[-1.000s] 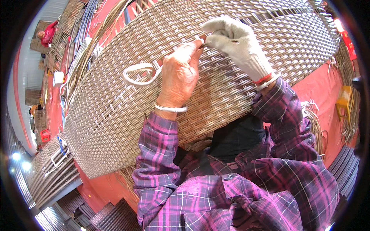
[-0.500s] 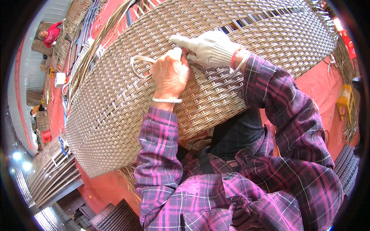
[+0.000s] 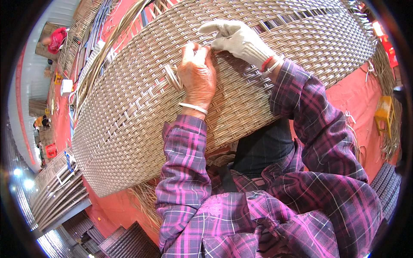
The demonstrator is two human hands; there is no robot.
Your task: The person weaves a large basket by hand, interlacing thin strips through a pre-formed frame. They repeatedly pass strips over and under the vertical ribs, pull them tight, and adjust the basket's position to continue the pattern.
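Observation:
A large curved panel of tan woven wicker (image 3: 142,112) lies across in front of me, with an open slot of unwoven bars (image 3: 297,18) toward its far right. My left hand (image 3: 198,79), bare with a white band at the wrist, is closed in a pinch over the middle of the weave. A coiled loop of pale wicker strand (image 3: 173,77) sticks out beside its palm. Touching or nearly touching those fingertips is my right hand (image 3: 243,41), in a white knit glove. Its forefinger points left, while the thumb and other fingers curl in; what they hold is hidden.
Bundles of long loose strands (image 3: 101,64) run along the panel's far left edge. Red sheeting (image 3: 116,210) covers the floor. A yellow stool (image 3: 384,114) stands at right, dark ribbed pieces (image 3: 129,243) lie at lower left, and a person in red (image 3: 57,41) is far off.
Both hands have shifted slightly right and away from me over the weave. The strand loop beside my left hand has drawn in smaller and tighter. My right fingers have bent more.

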